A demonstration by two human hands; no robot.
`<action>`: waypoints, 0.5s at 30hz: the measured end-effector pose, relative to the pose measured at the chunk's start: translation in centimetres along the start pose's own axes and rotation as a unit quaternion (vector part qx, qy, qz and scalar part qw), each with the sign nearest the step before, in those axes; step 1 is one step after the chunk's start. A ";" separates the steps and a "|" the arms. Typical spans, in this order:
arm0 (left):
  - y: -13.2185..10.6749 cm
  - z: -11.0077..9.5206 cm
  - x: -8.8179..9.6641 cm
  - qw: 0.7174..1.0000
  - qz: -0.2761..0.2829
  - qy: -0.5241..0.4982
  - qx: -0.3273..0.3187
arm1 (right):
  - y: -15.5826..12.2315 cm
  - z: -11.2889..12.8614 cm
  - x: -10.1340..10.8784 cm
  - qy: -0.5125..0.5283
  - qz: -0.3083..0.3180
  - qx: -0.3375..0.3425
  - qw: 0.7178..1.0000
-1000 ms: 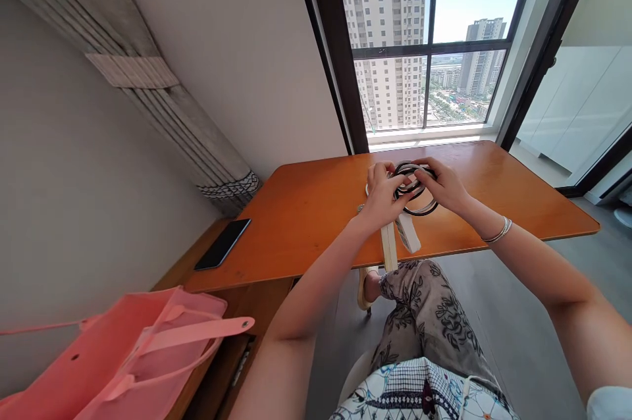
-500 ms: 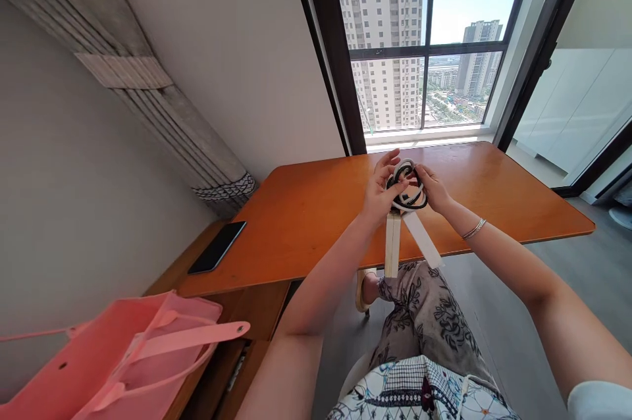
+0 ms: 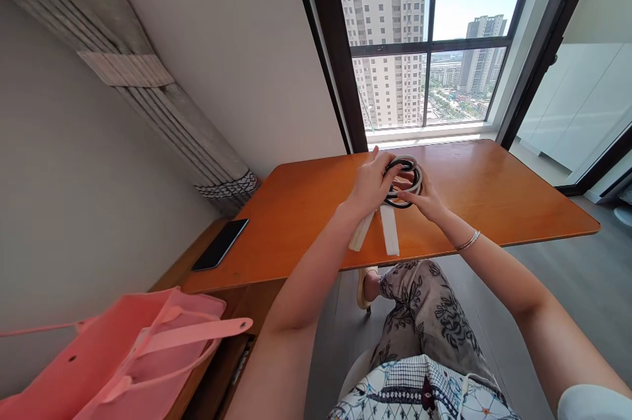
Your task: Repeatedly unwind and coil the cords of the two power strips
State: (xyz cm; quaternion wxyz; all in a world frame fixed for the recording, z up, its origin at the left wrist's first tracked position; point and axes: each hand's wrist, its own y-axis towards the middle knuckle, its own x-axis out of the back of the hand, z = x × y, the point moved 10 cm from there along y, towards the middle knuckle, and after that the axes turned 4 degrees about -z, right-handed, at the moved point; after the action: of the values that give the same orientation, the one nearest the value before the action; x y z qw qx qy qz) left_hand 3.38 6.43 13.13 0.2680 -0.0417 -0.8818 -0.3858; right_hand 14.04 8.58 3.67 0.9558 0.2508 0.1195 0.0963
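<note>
Both hands hold a coiled bundle of black and white cable [image 3: 405, 173] just above the orange wooden table [image 3: 494, 199]. My left hand [image 3: 370, 184] grips the left side of the coil, fingers curled round it. At the coil's lower right edge my right hand [image 3: 423, 199] pinches it; a silver bracelet [image 3: 468, 240] is on that wrist. Two flat white strips [image 3: 389, 230] hang from the bundle and lie on the table toward its near edge.
A black phone [image 3: 220, 243] lies on a lower wooden surface at the left. A pink tote bag [image 3: 133, 347] sits at the lower left. Behind the table is a large window [image 3: 424, 38]. My patterned trousers [image 3: 424, 315] are below the table edge.
The coil has been lowered and moved slightly back toward the table. The white strips, which hung over the near edge half a second ago, now lie on the tabletop.
</note>
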 end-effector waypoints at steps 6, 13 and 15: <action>-0.2 2.5 0.7 0.990 -0.092 -0.098 0.051 | -0.2 -0.3 -1.1 -0.015 0.009 0.033 0.999; 0.6 6.1 1.7 0.909 -0.214 -0.340 0.109 | -3.6 -4.6 -6.0 -0.022 0.195 -0.122 0.973; 0.7 5.8 1.7 0.915 -0.203 -0.334 0.095 | -4.1 -4.9 -6.4 -0.041 0.197 -0.134 0.970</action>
State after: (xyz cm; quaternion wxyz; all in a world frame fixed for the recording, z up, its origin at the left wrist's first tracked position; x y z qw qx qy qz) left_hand -0.42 10.78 11.26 -0.1239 0.0373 -0.9420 -0.3098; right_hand 7.09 5.74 -1.39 0.9471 0.1429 0.0148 0.2870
